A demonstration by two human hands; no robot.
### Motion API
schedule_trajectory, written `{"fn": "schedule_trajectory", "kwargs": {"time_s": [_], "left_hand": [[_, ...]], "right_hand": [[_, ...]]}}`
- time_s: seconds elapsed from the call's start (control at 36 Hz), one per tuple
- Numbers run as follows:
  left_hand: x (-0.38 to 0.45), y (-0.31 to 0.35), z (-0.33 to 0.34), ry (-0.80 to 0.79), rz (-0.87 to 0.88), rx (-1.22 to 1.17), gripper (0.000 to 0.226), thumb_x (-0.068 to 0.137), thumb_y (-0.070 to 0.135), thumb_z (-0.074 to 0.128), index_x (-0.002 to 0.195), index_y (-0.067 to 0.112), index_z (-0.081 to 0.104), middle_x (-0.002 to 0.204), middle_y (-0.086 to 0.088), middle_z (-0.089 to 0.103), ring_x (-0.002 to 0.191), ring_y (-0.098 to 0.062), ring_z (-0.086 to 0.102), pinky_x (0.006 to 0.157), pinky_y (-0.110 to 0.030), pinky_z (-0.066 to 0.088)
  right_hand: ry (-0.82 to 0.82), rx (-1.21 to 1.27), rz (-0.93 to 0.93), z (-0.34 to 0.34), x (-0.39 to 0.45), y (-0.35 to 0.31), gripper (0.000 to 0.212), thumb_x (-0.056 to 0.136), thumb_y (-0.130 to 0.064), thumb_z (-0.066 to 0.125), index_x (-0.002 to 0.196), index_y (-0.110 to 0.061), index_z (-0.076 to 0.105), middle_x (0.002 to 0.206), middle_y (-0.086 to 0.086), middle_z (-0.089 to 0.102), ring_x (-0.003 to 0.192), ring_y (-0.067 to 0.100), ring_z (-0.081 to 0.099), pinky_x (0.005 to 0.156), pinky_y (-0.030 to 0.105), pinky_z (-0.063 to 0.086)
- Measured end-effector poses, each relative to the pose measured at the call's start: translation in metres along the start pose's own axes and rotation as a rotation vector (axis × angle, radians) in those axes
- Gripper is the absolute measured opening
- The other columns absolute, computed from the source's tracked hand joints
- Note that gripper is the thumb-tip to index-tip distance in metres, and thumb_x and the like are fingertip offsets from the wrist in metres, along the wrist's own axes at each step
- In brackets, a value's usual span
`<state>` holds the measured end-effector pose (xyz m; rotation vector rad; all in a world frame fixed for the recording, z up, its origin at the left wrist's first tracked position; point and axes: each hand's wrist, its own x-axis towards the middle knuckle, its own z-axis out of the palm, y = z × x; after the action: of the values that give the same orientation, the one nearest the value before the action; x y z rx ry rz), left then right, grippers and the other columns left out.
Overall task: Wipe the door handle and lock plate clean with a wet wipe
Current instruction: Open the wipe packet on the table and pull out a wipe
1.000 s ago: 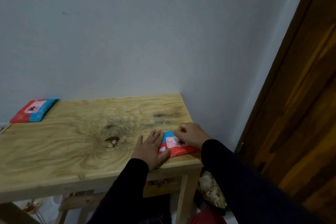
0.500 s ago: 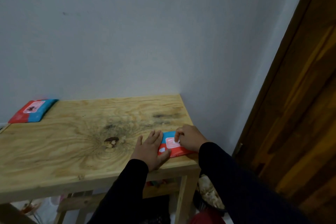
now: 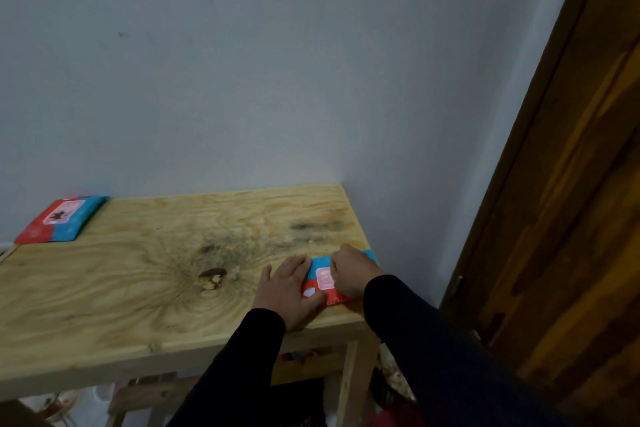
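Observation:
A red and blue wet wipe pack (image 3: 316, 284) lies at the near right corner of the wooden table (image 3: 121, 288). My left hand (image 3: 287, 288) lies flat against the pack's left end, with the thumb pressed on its red part. My right hand (image 3: 353, 270) rests on top of the pack, its fingers curled at the pink label flap. No wipe shows outside the pack. The brown wooden door (image 3: 571, 218) stands at the right; its handle and lock plate are out of view.
A second red and blue wipe pack (image 3: 60, 218) sits at the table's far left, against the grey wall (image 3: 277, 80). A dark knot (image 3: 211, 279) marks the tabletop's middle. Cluttered items show under the table beside its leg (image 3: 349, 385).
My right hand has slid a little leftward over the pack onto the label. My left hand and the pack have stayed in place.

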<state>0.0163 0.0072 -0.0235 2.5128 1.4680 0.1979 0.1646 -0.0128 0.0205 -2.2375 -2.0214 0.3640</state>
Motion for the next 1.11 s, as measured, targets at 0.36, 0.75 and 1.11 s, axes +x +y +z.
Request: {"fn": "schedule_trajectory", "kwargs": {"time_s": [0.36,0.75,1.11], "left_hand": [[0.006,0.011,0.012,-0.011,0.003,0.053,0.066,0.085,0.074,0.022,0.145,0.049,0.012,0.157,0.009,0.008,0.144,-0.013,0.001,0.108,-0.061,-0.005],[0.009,0.009,0.014,-0.014,0.004,0.086,0.071,0.085,0.073,0.022,0.147,0.045,0.004,0.158,0.011,0.005,0.145,-0.013,-0.002,0.108,-0.062,-0.002],[0.011,0.01,0.012,-0.027,-0.023,0.039,0.071,0.083,0.075,0.019,0.147,0.046,0.006,0.157,0.012,0.007,0.144,-0.012,-0.001,0.108,-0.062,-0.005]], "right_hand": [[-0.004,0.102,-0.039,0.009,-0.004,0.008,0.027,0.095,-0.021,0.04,0.12,-0.016,0.049,0.121,0.011,0.042,0.113,0.027,0.043,0.093,0.036,0.037],[-0.038,0.616,-0.019,-0.003,-0.002,0.023,0.03,0.093,-0.009,0.04,0.07,-0.028,0.045,0.107,0.008,0.039,0.079,0.017,0.05,0.068,0.024,0.04],[0.169,0.48,-0.096,-0.005,-0.006,0.015,0.012,0.09,-0.005,0.042,0.08,-0.011,0.045,0.081,0.007,0.049,0.073,0.02,0.045,0.056,0.022,0.03]]}}
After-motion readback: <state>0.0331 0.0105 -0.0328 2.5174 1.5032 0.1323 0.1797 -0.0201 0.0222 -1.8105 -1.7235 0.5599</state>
